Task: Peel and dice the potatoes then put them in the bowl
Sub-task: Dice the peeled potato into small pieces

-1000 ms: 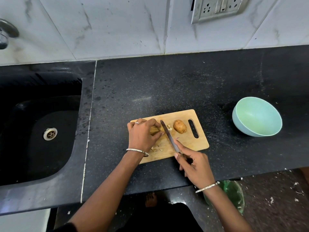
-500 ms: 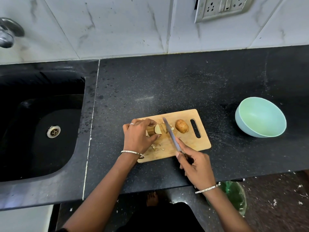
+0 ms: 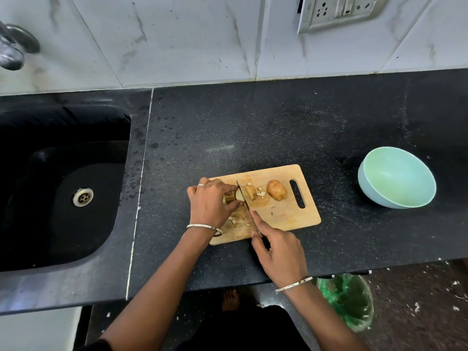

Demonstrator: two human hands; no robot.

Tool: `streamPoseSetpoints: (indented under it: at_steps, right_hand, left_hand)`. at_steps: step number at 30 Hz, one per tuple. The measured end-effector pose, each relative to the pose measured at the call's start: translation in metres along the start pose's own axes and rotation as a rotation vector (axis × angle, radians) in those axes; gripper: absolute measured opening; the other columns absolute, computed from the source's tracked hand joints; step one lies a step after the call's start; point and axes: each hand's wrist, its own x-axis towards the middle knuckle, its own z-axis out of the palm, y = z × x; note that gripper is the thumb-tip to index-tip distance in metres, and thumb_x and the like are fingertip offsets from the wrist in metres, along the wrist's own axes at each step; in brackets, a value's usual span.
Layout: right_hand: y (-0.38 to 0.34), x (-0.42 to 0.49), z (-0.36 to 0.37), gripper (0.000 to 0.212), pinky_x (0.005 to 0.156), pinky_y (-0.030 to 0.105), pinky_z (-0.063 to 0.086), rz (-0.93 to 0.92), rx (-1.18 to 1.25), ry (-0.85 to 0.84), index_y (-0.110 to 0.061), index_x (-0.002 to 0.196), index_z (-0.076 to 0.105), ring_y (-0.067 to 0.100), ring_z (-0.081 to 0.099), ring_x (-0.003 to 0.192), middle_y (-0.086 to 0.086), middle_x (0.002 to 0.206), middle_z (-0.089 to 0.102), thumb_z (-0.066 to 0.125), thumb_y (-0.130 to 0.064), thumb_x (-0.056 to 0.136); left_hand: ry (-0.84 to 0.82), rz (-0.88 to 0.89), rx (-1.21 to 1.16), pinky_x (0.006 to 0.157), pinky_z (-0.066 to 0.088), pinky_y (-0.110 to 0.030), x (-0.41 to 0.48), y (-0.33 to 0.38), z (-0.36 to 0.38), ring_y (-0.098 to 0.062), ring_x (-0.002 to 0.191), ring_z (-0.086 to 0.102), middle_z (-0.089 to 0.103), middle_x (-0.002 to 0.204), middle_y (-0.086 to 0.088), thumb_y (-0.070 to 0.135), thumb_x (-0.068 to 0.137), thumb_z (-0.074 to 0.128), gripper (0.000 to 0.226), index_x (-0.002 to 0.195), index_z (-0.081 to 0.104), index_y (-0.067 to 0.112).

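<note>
from the head view, my left hand point(image 3: 211, 202) had slid a little toward the board's left end compared with a second before, fingers pinched on the half-cut potato point(image 3: 231, 197) near the far left corner of the cutting board point(image 3: 286, 216). my right hand point(image 3: 277, 252) stayed wrapped tight round the knife point(image 3: 244, 198) handle at the board's near edge, and the blade now stood down between the held piece and a cut slice point(image 3: 250, 192), where earlier it lay just right of my fingers. small diced bits point(image 3: 260, 193) lay beside the slice, a few more near my left wrist. a whole unpeeled potato point(image 3: 276, 190) sat by the handle slot at the right end. the green bowl point(image 3: 396, 177) stood well apart toward the counter's right edge, nothing in it. the sink point(image 3: 63, 198) at the left held only its drain.
</note>
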Motion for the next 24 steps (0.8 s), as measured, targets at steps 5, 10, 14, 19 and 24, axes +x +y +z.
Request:
streamPoseSetpoints:
  at_steps: [5, 10, 14, 19, 24]
  right_hand:
    - [-0.002, -0.001, 0.002, 0.054, 0.047, 0.037, 0.044, 0.0, -0.033, -0.033, -0.048, 0.147, 0.036, 0.017, 0.038, 0.047, -0.009, 0.048, 0.027, 0.041, -0.042, 0.093]
    - [-0.001, 0.003, 0.004, 0.057, 0.054, 0.039, 0.046, -0.02, -0.062, -0.045, -0.047, 0.148, 0.033, 0.028, 0.06, 0.06, 0.0, 0.059, 0.054, 0.052, -0.033, 0.097]
    - [-0.003, 0.012, 0.009, 0.057, 0.061, 0.041, 0.049, -0.003, -0.051, -0.053, -0.042, 0.15, 0.034, 0.031, 0.064, 0.07, 0.009, 0.072, 0.068, 0.052, -0.029, 0.098]
    - [-0.006, 0.017, 0.007, 0.058, 0.069, 0.042, 0.051, 0.054, -0.073, -0.104, -0.047, 0.15, 0.028, 0.033, 0.066, 0.08, 0.011, 0.083, 0.071, 0.05, -0.032, 0.098]
    - [-0.005, 0.006, 0.001, 0.058, 0.072, 0.043, 0.051, 0.09, -0.145, -0.138, -0.056, 0.149, 0.019, 0.034, 0.066, 0.085, 0.009, 0.089, 0.071, 0.046, -0.04, 0.1]
  left_hand:
    - [0.004, -0.004, -0.002, 0.078, 0.025, -0.034, 0.001, 0.002, -0.002, -0.014, 0.102, 0.047, 0.066, 0.095, 0.018, 0.053, 0.075, 0.073, 0.032, 0.105, 0.07, 0.041]
    - [-0.001, -0.016, -0.021, 0.078, 0.024, -0.034, 0.003, 0.002, -0.001, -0.014, 0.101, 0.047, 0.067, 0.091, 0.017, 0.049, 0.075, 0.075, 0.026, 0.098, 0.073, 0.038]
    - [-0.013, -0.032, -0.066, 0.079, 0.023, -0.034, 0.004, 0.0, 0.001, -0.011, 0.099, 0.046, 0.066, 0.087, 0.018, 0.049, 0.073, 0.077, 0.024, 0.095, 0.073, 0.039]
    - [0.004, -0.047, -0.085, 0.08, 0.025, -0.035, 0.005, 0.0, 0.003, -0.01, 0.097, 0.046, 0.066, 0.086, 0.02, 0.051, 0.071, 0.077, 0.026, 0.095, 0.073, 0.039]
    - [0.016, -0.069, -0.104, 0.08, 0.023, -0.035, 0.003, 0.001, 0.003, -0.01, 0.098, 0.047, 0.067, 0.085, 0.019, 0.051, 0.071, 0.077, 0.024, 0.09, 0.074, 0.037]
